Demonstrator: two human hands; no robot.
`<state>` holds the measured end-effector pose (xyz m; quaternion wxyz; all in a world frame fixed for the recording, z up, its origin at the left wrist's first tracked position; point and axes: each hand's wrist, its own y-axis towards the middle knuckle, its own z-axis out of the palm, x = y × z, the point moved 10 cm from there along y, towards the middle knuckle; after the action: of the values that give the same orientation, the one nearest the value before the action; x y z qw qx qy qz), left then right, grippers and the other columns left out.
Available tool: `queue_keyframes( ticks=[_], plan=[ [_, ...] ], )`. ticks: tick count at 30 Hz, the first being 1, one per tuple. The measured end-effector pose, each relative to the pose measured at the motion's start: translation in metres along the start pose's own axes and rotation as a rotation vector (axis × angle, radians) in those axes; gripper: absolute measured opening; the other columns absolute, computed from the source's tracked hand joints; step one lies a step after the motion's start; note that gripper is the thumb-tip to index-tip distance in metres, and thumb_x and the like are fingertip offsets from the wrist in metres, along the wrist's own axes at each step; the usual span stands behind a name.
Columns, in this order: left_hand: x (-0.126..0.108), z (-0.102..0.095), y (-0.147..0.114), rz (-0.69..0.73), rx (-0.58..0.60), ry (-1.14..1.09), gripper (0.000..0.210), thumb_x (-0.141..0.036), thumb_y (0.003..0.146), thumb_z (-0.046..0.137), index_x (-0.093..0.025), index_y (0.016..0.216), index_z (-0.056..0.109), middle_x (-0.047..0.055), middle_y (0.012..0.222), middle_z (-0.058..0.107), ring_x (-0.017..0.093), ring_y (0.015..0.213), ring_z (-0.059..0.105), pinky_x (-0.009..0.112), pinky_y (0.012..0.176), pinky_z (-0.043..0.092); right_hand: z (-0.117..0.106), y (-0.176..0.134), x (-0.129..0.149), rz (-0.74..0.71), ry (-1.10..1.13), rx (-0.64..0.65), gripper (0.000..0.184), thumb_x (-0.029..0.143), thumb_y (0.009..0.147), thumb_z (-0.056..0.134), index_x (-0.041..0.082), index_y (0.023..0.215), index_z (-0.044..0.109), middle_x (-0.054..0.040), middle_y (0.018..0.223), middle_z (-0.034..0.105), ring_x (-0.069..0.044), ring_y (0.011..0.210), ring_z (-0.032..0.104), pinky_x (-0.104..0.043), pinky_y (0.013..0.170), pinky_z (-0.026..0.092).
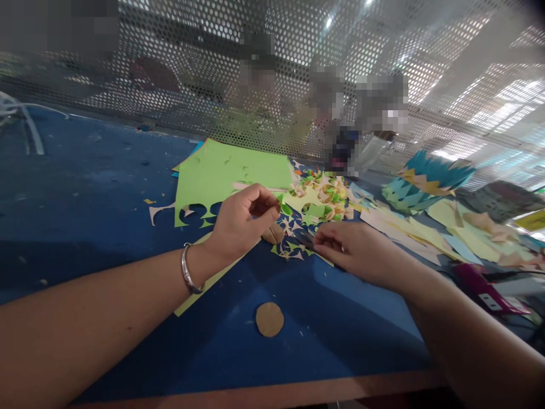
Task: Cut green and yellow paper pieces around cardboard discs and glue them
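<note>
My left hand (244, 218), with a silver bangle at the wrist, is closed in a pinch; a small green paper piece (286, 209) shows at its fingertips. Just under those fingers lies a round brown cardboard disc (273, 233), partly hidden. My right hand (351, 247) has its fingers curled round dark scissors (305, 238), whose handles are covered by the hand. Small green and pale paper scraps (293, 250) are scattered between the hands. Closer to me, a second cardboard disc (269, 319) rests flat on the blue table (340, 341).
Beyond my hands are a green sheet (238, 165) with rounded cut-outs and a heap of curled paper pieces (327, 193). Paper strips (400, 233), a teal paper crown (426, 182) and a magenta box (489, 289) occupy the right. A perforated metal screen (191, 57) borders the back.
</note>
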<state>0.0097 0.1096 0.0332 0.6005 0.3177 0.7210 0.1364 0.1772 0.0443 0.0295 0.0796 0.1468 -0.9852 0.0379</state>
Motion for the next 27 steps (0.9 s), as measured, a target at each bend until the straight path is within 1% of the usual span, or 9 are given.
queue_keyframes(
  ticks=[4, 8, 11, 18, 27],
  plan=[
    [-0.003, 0.001, -0.001, 0.009, 0.015, 0.03, 0.008, -0.021, 0.084, 0.067, -0.019, 0.09, 0.062, 0.003, 0.082, 0.067, 0.015, 0.074, 0.066, 0.03, 0.068, 0.055, 0.008, 0.006, 0.022, -0.108, 0.059, -0.009, 0.01, 0.021, 0.089, 0.058, 0.02, 0.092, 0.067, -0.0019, 0.084, 0.067, -0.015, 0.071, 0.057, -0.027, 0.063, 0.037],
    [-0.004, 0.003, -0.001, 0.014, 0.022, 0.037, 0.006, -0.021, 0.085, 0.065, -0.019, 0.09, 0.062, 0.003, 0.082, 0.067, 0.015, 0.074, 0.065, 0.029, 0.068, 0.054, 0.01, 0.009, 0.035, -0.176, 0.086, -0.062, 0.012, 0.018, 0.09, 0.057, 0.019, 0.098, 0.066, -0.0033, 0.091, 0.066, -0.015, 0.074, 0.059, -0.026, 0.066, 0.04],
    [-0.004, 0.002, -0.001, 0.016, 0.014, 0.05, 0.006, -0.021, 0.084, 0.065, -0.019, 0.089, 0.063, 0.002, 0.082, 0.067, 0.015, 0.073, 0.065, 0.028, 0.067, 0.054, 0.012, 0.01, 0.041, -0.229, 0.1, -0.085, 0.013, 0.014, 0.09, 0.055, 0.018, 0.098, 0.066, -0.0043, 0.093, 0.065, -0.016, 0.079, 0.06, -0.027, 0.07, 0.043],
    [-0.005, 0.004, -0.001, 0.001, 0.025, 0.057, 0.006, -0.019, 0.084, 0.065, -0.018, 0.089, 0.063, 0.003, 0.082, 0.068, 0.015, 0.074, 0.066, 0.029, 0.068, 0.054, 0.023, 0.013, 0.043, -0.274, 0.102, -0.087, 0.018, 0.01, 0.09, 0.052, 0.018, 0.098, 0.066, -0.0049, 0.097, 0.064, -0.018, 0.088, 0.062, -0.03, 0.079, 0.046],
    [-0.01, 0.004, -0.001, 0.016, 0.015, 0.094, 0.005, -0.018, 0.083, 0.065, -0.018, 0.088, 0.063, 0.001, 0.08, 0.067, 0.013, 0.071, 0.063, 0.028, 0.066, 0.051, 0.029, 0.016, 0.042, -0.266, 0.108, -0.081, 0.017, 0.01, 0.089, 0.051, 0.018, 0.094, 0.065, -0.0046, 0.094, 0.064, -0.016, 0.084, 0.061, -0.029, 0.076, 0.045]
  ],
)
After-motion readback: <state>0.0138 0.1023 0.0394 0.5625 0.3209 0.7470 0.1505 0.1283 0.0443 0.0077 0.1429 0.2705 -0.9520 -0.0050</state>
